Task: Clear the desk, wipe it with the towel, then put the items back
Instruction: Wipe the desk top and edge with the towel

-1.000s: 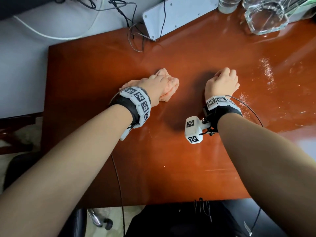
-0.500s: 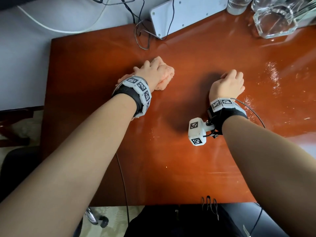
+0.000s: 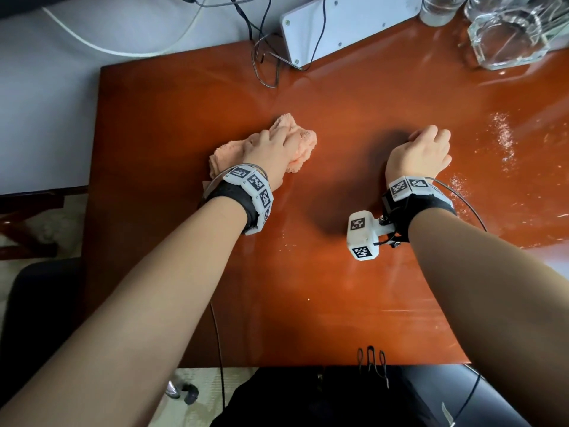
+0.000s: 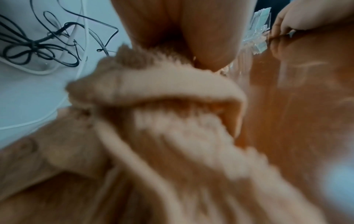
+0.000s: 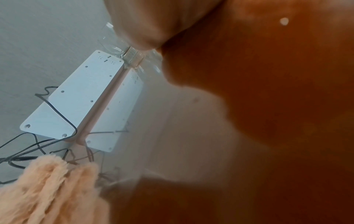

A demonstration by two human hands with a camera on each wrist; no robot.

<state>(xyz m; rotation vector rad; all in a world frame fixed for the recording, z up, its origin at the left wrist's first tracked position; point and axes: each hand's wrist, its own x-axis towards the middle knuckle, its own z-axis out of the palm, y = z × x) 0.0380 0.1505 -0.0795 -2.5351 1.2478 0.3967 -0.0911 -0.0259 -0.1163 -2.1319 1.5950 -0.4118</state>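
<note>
A crumpled peach towel (image 3: pixel 303 146) lies on the glossy red-brown desk (image 3: pixel 308 272), left of centre. My left hand (image 3: pixel 274 146) lies on top of it, fingers curled over the bunched cloth and pressing it to the wood. In the left wrist view the towel (image 4: pixel 172 121) fills the frame under my fingers (image 4: pixel 201 30). My right hand (image 3: pixel 421 149) rests on the desk to the right, fingers curled under in a loose fist, holding nothing. The towel's edge (image 5: pixel 47 189) shows in the right wrist view.
White specks (image 3: pixel 505 140) are scattered on the desk right of my right hand. At the back stand a white power strip (image 3: pixel 348 23), tangled cables (image 3: pixel 261 50), a drinking glass (image 3: pixel 437 7) and a glass ashtray (image 3: pixel 508 41). A dark chair (image 3: pixel 37 303) sits at lower left.
My left hand has slid the towel a little to the left, away from the right hand, pushing it out and drawing it back. The right hand has stayed in place.
</note>
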